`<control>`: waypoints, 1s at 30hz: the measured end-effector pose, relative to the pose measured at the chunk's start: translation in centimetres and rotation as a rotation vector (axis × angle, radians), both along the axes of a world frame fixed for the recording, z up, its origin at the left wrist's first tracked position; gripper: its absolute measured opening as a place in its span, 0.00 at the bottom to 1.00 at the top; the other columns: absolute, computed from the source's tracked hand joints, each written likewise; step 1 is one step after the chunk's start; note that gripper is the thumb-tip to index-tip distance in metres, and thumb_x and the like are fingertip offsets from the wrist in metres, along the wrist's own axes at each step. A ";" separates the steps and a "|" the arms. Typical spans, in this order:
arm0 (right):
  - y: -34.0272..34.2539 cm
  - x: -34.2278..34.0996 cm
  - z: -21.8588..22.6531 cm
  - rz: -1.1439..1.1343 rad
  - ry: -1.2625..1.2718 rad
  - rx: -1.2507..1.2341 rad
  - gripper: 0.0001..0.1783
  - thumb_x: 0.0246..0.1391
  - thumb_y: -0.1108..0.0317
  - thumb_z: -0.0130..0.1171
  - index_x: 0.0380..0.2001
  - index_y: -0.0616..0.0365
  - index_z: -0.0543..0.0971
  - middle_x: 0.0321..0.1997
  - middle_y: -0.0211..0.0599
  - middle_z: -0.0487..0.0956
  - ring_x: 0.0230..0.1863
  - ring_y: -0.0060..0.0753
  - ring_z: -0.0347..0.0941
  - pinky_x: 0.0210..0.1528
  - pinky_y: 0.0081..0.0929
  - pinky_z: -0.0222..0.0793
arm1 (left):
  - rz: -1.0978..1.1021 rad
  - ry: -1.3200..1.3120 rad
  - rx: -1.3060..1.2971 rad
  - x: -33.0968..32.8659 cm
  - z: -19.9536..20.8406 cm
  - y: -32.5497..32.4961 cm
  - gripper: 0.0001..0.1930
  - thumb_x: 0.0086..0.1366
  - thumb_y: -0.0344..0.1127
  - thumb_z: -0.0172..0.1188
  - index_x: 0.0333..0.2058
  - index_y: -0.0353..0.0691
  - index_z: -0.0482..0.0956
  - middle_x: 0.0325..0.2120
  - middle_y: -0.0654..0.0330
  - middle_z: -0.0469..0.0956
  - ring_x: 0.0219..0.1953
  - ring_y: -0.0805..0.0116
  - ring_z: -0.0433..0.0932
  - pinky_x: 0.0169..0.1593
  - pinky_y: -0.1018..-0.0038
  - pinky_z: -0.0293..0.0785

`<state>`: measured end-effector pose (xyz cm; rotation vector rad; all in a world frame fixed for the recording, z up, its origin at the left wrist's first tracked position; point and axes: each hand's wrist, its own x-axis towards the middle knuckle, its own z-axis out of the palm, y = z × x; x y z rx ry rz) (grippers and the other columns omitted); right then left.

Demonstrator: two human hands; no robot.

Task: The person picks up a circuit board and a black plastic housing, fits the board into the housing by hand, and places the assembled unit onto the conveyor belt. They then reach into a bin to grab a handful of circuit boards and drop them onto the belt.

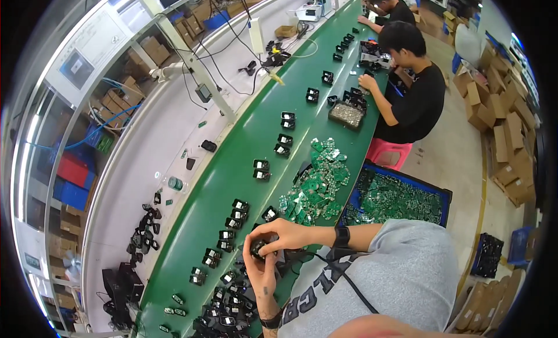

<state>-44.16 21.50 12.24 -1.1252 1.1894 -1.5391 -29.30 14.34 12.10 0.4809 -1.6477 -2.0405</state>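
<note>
Both my hands are brought together at the near edge of the green bench, around a small black plastic housing (258, 249). My left hand (260, 271) is closed round it from below. My right hand (285, 233) presses in from above, thumb and fingers bent onto it. The fingers cover much of the housing, so its inside is hidden. Just beyond my right hand, a similar black housing (269, 214) rests on the bench. Close to my left hand lies a pile of black housings (224, 306), several with white labels.
Paired black housings (233, 220) run along the green bench (232, 181). A heap of green circuit boards (317, 184) lies beyond my right hand, beside a blue crate (446, 197) of more boards. Farther along, a co-worker (415, 96) sits near a box of small metal parts (347, 114).
</note>
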 end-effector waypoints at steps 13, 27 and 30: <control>0.6 -0.6 -0.1 0.055 -0.170 0.125 0.25 0.53 0.75 0.61 0.54 0.68 0.70 0.49 0.37 0.77 0.48 0.22 0.73 0.51 0.23 0.70 | -0.053 -0.059 -0.017 -0.3 -2.2 -1.0 0.36 0.63 0.18 0.54 0.67 0.40 0.50 0.55 0.54 0.65 0.52 0.66 0.72 0.52 0.72 0.74; 1.5 -0.8 -1.9 -0.023 -0.232 0.031 0.26 0.51 0.78 0.61 0.55 0.68 0.70 0.55 0.43 0.75 0.54 0.29 0.72 0.57 0.27 0.68 | -0.079 -0.146 -0.047 -0.7 0.9 1.1 0.34 0.66 0.18 0.48 0.68 0.43 0.47 0.48 0.51 0.72 0.35 0.66 0.82 0.38 0.76 0.81; 1.7 -0.8 -2.1 -0.017 -0.190 0.013 0.25 0.51 0.78 0.61 0.54 0.67 0.70 0.54 0.42 0.75 0.53 0.28 0.72 0.57 0.26 0.69 | -0.061 -0.167 -0.059 -0.7 0.7 1.1 0.33 0.66 0.18 0.49 0.67 0.42 0.51 0.47 0.52 0.72 0.33 0.68 0.82 0.35 0.77 0.81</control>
